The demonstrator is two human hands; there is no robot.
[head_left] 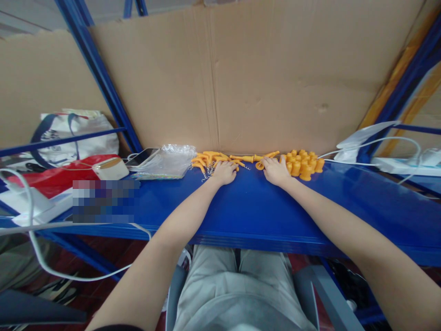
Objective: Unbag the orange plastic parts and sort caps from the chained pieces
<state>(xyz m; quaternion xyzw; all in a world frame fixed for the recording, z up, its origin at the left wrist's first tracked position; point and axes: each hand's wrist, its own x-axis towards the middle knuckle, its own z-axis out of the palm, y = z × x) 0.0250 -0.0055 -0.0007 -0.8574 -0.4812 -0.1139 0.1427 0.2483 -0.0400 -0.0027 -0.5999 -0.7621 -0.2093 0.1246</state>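
My left hand rests on the blue table with its fingers curled around an orange corkscrew handle, mostly hidden by the fingers. Just beyond and left of it lies a heap of orange T-shaped corkscrew handles with metal spirals sticking out. My right hand lies a little further right, its thumb and fingers apart. By its fingertips is an orange flared sleeve. Orange corkscrew parts lie in a row behind and between the hands. To the right of my right hand, several orange sleeves stand grouped together.
A tall cardboard sheet closes off the back of the blue table. Left of the heap are a plastic-wrapped packet, a phone, a white box and a red bag. White cables run at both sides.
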